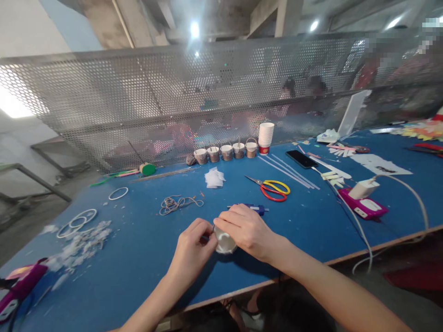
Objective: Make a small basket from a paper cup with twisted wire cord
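Note:
Near the table's front edge, both hands are at a small white cup (225,243), its round end facing me. My right hand (247,233) is closed over the cup's far and right side, its fingers reaching across the top. My left hand (195,244) pinches at the cup's left rim; a small dark bit shows at its fingertips, too small to name. Just beyond my right hand lies a blue tool (256,209), partly hidden by it. A loose tangle of grey cord (178,204) rests ahead of my left hand. Red-and-yellow-handled scissors (272,188) lie farther off to the right.
Several cord-wrapped cups (226,152) line the back beside a stack of paper cups (266,137). White squares (214,177), clear strips (289,171) and a phone (301,159) lie on the blue table (145,258). Right stands a magenta power strip (363,205) with a cable; left, white scraps (81,244).

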Demonstrator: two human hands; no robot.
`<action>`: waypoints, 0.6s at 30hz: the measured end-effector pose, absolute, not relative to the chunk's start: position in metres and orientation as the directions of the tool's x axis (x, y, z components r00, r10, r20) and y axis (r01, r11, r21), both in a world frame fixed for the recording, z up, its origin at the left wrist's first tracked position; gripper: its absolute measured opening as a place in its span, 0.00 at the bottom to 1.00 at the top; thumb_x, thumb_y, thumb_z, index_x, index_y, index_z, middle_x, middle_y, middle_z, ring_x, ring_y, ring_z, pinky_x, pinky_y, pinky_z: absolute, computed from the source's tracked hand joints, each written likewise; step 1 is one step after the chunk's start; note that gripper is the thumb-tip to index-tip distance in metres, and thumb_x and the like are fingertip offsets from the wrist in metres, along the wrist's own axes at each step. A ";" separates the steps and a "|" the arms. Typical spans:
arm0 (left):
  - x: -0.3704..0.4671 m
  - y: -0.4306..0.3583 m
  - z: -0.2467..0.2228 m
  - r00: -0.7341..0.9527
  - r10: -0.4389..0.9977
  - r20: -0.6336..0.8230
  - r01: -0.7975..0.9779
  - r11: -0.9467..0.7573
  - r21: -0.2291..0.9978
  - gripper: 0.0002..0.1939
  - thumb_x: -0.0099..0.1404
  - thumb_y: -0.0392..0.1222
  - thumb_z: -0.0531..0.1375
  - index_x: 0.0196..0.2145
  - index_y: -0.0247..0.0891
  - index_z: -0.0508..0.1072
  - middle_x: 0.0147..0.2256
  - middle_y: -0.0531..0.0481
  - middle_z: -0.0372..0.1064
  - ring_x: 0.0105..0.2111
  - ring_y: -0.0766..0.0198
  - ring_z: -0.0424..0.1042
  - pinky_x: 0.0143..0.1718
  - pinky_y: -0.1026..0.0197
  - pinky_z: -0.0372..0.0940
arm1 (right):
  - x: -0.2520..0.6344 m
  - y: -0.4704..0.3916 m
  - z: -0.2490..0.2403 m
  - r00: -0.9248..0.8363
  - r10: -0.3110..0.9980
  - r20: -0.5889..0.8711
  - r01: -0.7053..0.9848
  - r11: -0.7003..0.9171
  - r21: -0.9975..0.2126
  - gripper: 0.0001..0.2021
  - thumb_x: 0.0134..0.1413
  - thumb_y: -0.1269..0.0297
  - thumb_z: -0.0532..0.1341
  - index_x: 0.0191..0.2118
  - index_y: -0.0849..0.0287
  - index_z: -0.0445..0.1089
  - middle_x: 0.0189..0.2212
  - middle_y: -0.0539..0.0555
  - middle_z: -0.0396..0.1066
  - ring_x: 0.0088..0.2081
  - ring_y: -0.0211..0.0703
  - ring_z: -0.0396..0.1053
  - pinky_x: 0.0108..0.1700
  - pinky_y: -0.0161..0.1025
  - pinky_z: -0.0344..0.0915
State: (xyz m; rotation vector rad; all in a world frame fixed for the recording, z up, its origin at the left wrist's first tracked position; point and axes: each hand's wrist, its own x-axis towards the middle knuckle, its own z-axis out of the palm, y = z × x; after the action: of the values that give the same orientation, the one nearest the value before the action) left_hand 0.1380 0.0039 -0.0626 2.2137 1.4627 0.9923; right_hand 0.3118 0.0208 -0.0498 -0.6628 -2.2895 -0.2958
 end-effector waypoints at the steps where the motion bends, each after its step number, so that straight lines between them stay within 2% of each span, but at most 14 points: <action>1: 0.138 0.004 -0.063 0.240 0.893 0.381 0.677 -0.436 0.594 0.09 0.58 0.36 0.52 0.22 0.39 0.65 0.25 0.52 0.66 0.24 0.67 0.65 0.26 0.66 0.62 | 0.312 0.022 -0.050 -0.596 0.377 0.709 0.526 0.851 -0.010 0.17 0.65 0.72 0.47 0.37 0.63 0.73 0.29 0.57 0.73 0.30 0.44 0.63 0.33 0.41 0.61; 3: 0.137 0.005 -0.064 0.239 0.893 0.380 0.666 -0.436 0.605 0.09 0.59 0.38 0.53 0.22 0.39 0.66 0.25 0.52 0.67 0.24 0.67 0.66 0.26 0.65 0.62 | 0.315 0.023 -0.050 -0.535 0.405 0.741 0.494 0.862 -0.114 0.13 0.64 0.71 0.49 0.41 0.63 0.72 0.34 0.58 0.74 0.33 0.45 0.66 0.36 0.42 0.63; 6: 0.135 0.006 -0.064 0.230 0.904 0.360 0.656 -0.417 0.630 0.08 0.59 0.39 0.54 0.23 0.39 0.67 0.27 0.51 0.69 0.25 0.66 0.68 0.27 0.65 0.63 | 0.323 0.024 -0.050 -0.361 0.529 0.768 0.414 0.829 -0.376 0.10 0.62 0.69 0.54 0.46 0.62 0.70 0.39 0.58 0.74 0.39 0.45 0.69 0.43 0.43 0.66; 10: 0.133 0.006 -0.064 0.212 0.921 0.328 0.654 -0.383 0.653 0.07 0.59 0.39 0.54 0.25 0.39 0.69 0.28 0.51 0.72 0.26 0.65 0.69 0.29 0.64 0.64 | 0.336 0.027 -0.054 -0.178 0.748 0.639 0.306 0.659 -0.687 0.09 0.60 0.70 0.55 0.39 0.60 0.73 0.34 0.55 0.74 0.36 0.41 0.71 0.38 0.39 0.68; 14: 0.132 0.005 -0.065 0.179 0.938 0.297 0.631 -0.341 0.697 0.06 0.59 0.40 0.56 0.28 0.38 0.71 0.28 0.51 0.73 0.26 0.65 0.71 0.29 0.64 0.65 | 0.344 0.020 -0.064 -0.198 0.853 0.483 0.311 0.522 -0.794 0.08 0.57 0.70 0.56 0.37 0.59 0.73 0.35 0.55 0.74 0.36 0.41 0.72 0.37 0.38 0.69; 16: 0.132 0.005 -0.065 0.170 0.945 0.280 0.611 -0.324 0.722 0.06 0.59 0.41 0.56 0.28 0.38 0.72 0.29 0.50 0.74 0.27 0.65 0.71 0.29 0.64 0.65 | 0.344 0.012 -0.070 -0.261 0.858 0.443 0.328 0.510 -0.795 0.11 0.53 0.72 0.57 0.42 0.59 0.71 0.42 0.57 0.73 0.43 0.44 0.71 0.42 0.40 0.69; 18: 0.131 0.004 -0.065 0.172 0.948 0.266 0.595 -0.315 0.739 0.07 0.59 0.41 0.57 0.29 0.38 0.73 0.30 0.50 0.75 0.28 0.65 0.72 0.30 0.65 0.66 | 0.341 0.004 -0.075 -0.346 0.840 0.417 0.346 0.528 -0.776 0.20 0.49 0.73 0.60 0.50 0.59 0.67 0.50 0.59 0.69 0.51 0.47 0.66 0.52 0.45 0.66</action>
State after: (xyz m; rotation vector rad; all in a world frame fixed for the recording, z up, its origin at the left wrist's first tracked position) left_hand 0.1309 0.0043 -0.0654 1.9816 1.4523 0.9894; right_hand 0.3413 0.0036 -0.0754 -0.9701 -1.9191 0.7358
